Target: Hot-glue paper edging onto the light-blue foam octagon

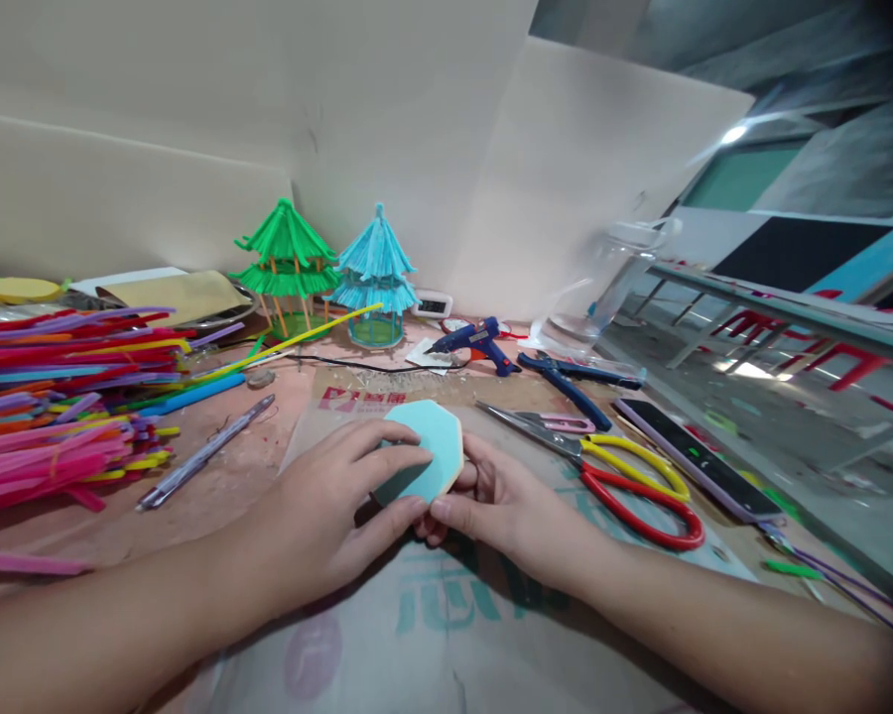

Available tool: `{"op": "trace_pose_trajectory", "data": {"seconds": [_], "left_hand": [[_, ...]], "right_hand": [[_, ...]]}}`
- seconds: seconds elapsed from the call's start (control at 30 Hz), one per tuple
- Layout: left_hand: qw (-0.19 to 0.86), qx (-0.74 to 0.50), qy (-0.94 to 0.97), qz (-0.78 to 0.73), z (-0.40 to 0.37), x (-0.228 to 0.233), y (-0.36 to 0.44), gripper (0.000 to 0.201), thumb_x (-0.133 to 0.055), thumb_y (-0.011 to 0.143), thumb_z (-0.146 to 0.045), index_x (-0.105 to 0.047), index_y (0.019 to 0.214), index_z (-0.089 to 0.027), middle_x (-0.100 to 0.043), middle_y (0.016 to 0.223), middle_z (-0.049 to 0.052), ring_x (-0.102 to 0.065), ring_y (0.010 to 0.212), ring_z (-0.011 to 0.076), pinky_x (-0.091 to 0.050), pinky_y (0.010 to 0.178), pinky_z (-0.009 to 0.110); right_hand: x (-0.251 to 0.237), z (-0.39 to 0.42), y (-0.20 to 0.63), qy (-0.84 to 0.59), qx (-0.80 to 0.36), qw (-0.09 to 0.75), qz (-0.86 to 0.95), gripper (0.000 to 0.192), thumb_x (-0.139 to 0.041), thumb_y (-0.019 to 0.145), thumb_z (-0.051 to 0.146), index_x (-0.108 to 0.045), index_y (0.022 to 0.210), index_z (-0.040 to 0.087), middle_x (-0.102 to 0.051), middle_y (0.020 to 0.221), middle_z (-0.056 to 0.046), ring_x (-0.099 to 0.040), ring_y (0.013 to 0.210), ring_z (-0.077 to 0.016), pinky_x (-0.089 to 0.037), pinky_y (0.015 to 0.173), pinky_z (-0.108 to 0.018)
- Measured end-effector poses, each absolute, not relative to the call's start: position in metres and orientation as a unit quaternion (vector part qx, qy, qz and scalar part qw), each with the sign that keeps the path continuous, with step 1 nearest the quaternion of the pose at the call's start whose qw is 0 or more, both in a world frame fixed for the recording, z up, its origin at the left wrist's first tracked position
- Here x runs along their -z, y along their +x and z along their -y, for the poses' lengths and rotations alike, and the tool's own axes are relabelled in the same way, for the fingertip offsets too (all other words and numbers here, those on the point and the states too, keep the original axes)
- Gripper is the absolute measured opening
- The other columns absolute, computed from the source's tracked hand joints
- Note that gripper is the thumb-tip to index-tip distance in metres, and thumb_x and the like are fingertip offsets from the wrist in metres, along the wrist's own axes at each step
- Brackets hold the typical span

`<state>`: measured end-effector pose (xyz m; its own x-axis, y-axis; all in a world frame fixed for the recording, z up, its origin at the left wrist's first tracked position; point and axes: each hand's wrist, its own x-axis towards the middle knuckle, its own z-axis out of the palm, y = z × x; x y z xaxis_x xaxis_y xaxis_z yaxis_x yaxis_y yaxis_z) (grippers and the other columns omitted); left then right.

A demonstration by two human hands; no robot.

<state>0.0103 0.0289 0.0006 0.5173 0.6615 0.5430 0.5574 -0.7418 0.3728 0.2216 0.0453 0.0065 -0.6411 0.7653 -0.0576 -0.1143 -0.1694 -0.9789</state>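
Note:
Both hands hold a light blue octagonal foam piece point(436, 444) just above the table, tilted with its blue face up and a pale edge showing on the right. My left hand point(327, 506) lies over its left side, fingers across the top and thumb under the near edge. From the right, my right hand point(502, 501) pinches the lower right edge, its fingers partly hidden beneath the piece.
A big pile of coloured straws point(60, 397) fills the left. Red and yellow scissors point(625, 476), a phone point(696, 458), blue pliers point(573, 382) and a blue glue gun point(476, 342) lie right and behind. A green straw pavilion point(287, 263) and a blue one point(376, 283) stand by the wall. A pen point(204, 451) lies left.

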Motion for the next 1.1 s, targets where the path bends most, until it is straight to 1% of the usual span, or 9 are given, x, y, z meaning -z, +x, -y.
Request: {"op": "trace_pose_trajectory", "data": {"seconds": [0.13, 0.27, 0.57, 0.67, 0.83, 1.0, 1.1], "left_hand": [[0.077, -0.342, 0.868, -0.352, -0.0289, -0.0024, 0.0107, 0.032, -0.064, 0.092, -0.035, -0.057, 0.122, -0.026, -0.059, 0.127, 0.004, -0.060, 0.114, 0.0186, -0.051, 0.094, 0.032], [0.065, -0.347, 0.868, -0.350, -0.0288, -0.0023, 0.0110, 0.030, -0.063, 0.092, -0.033, -0.058, 0.120, -0.024, -0.060, 0.127, 0.005, -0.060, 0.114, 0.0191, -0.051, 0.094, 0.032], [0.063, -0.350, 0.866, -0.352, -0.0275, -0.0045, 0.0114, 0.028, -0.062, 0.092, -0.029, -0.059, 0.119, -0.022, -0.061, 0.124, 0.006, -0.060, 0.112, 0.0196, -0.051, 0.095, 0.033], [0.060, -0.351, 0.868, -0.346, -0.0272, -0.0045, 0.0109, 0.030, -0.064, 0.090, -0.032, -0.059, 0.118, -0.021, -0.061, 0.125, 0.007, -0.061, 0.112, 0.0209, -0.053, 0.093, 0.034], [0.060, -0.350, 0.868, -0.346, -0.0266, -0.0049, 0.0115, 0.030, -0.063, 0.090, -0.030, -0.058, 0.118, -0.022, -0.061, 0.126, 0.008, -0.060, 0.114, 0.0220, -0.052, 0.095, 0.036], [0.053, -0.346, 0.871, -0.345, -0.0267, -0.0070, 0.0123, 0.028, -0.063, 0.090, -0.032, -0.058, 0.116, -0.021, -0.061, 0.124, 0.009, -0.060, 0.114, 0.0228, -0.052, 0.095, 0.037], [0.044, -0.348, 0.872, -0.342, -0.0270, -0.0085, 0.0131, 0.025, -0.062, 0.091, -0.031, -0.059, 0.113, -0.020, -0.061, 0.122, 0.009, -0.059, 0.113, 0.0217, -0.051, 0.095, 0.035]], "right_hand": [[-0.0065, -0.0449, 0.2223, -0.273, -0.712, 0.313, 0.567, 0.051, -0.079, 0.082, 0.029, -0.049, 0.121, 0.017, -0.066, 0.084, 0.001, -0.063, 0.070, -0.0078, -0.054, 0.070, -0.023], [-0.0073, -0.0441, 0.2223, -0.275, -0.712, 0.311, 0.567, 0.050, -0.077, 0.083, 0.027, -0.048, 0.122, 0.017, -0.067, 0.086, 0.001, -0.064, 0.073, -0.0079, -0.054, 0.072, -0.023], [-0.0094, -0.0430, 0.2209, -0.287, -0.703, 0.307, 0.574, 0.048, -0.077, 0.084, 0.028, -0.049, 0.120, 0.017, -0.066, 0.082, 0.002, -0.064, 0.072, -0.0080, -0.054, 0.072, -0.023], [-0.0091, -0.0436, 0.2217, -0.281, -0.707, 0.307, 0.572, 0.051, -0.079, 0.082, 0.030, -0.049, 0.121, 0.019, -0.066, 0.084, 0.002, -0.064, 0.073, -0.0084, -0.054, 0.072, -0.024], [-0.0123, -0.0425, 0.2234, -0.287, -0.703, 0.308, 0.573, 0.045, -0.075, 0.084, 0.040, -0.051, 0.116, 0.020, -0.066, 0.077, 0.003, -0.065, 0.069, -0.0099, -0.055, 0.072, -0.027], [-0.0150, -0.0404, 0.2217, -0.301, -0.698, 0.304, 0.575, 0.043, -0.077, 0.082, 0.039, -0.052, 0.111, 0.020, -0.067, 0.077, 0.003, -0.064, 0.068, -0.0100, -0.053, 0.070, -0.026], [-0.0149, -0.0396, 0.2204, -0.303, -0.693, 0.307, 0.578, 0.046, -0.078, 0.080, 0.040, -0.052, 0.113, 0.020, -0.066, 0.078, 0.004, -0.062, 0.067, -0.0092, -0.052, 0.068, -0.025]]}}
